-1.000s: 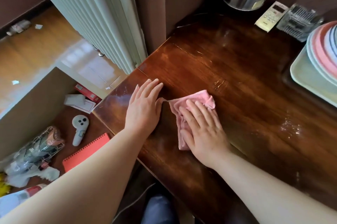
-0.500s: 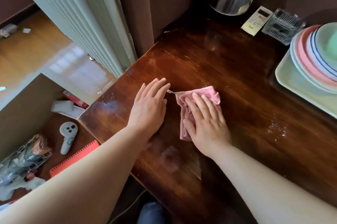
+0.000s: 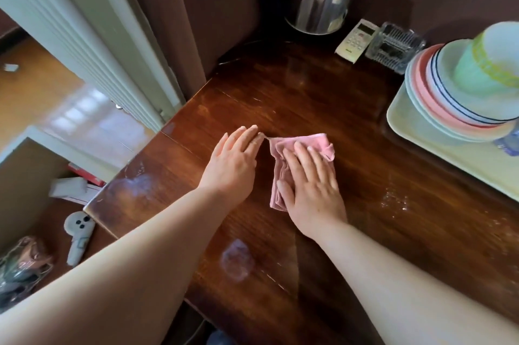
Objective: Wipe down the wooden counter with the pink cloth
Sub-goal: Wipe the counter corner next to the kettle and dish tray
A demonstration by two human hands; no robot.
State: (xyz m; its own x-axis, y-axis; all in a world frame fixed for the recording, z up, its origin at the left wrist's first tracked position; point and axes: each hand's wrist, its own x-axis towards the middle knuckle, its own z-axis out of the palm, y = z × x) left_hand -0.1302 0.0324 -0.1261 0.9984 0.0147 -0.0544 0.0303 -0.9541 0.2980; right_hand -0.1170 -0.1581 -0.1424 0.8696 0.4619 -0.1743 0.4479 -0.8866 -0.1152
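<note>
Head view: the pink cloth [image 3: 297, 159] is seen bunched on the wooden counter [image 3: 365, 204], about midway between the counter's left edge and the tray at the right. The right hand [image 3: 311, 184] is laid flat on top of it, fingers straight and slightly spread, pressing it to the wood. The left hand [image 3: 233, 162] is rested palm-down just left of the cloth, fingers straight and held together; its fingertips lie beside the cloth's thin left corner, and whether that corner is touched cannot be told.

Compared with a second ago, little has been altered in the hands themselves: the same flat press is kept by both. The cloth has been carried a little farther from the near left edge of the counter, and the view has been tipped so that more of the far right is shown. It is judged that the wiping stroke is being worked slowly away from the left edge.

A cloudy smear [image 3: 236, 260] is left on the near part of the counter, and white specks [image 3: 393, 201] are scattered near the pale green tray [image 3: 449, 159] of stacked plates [image 3: 438, 97]. Those patches are judged still to be wiped.
</note>
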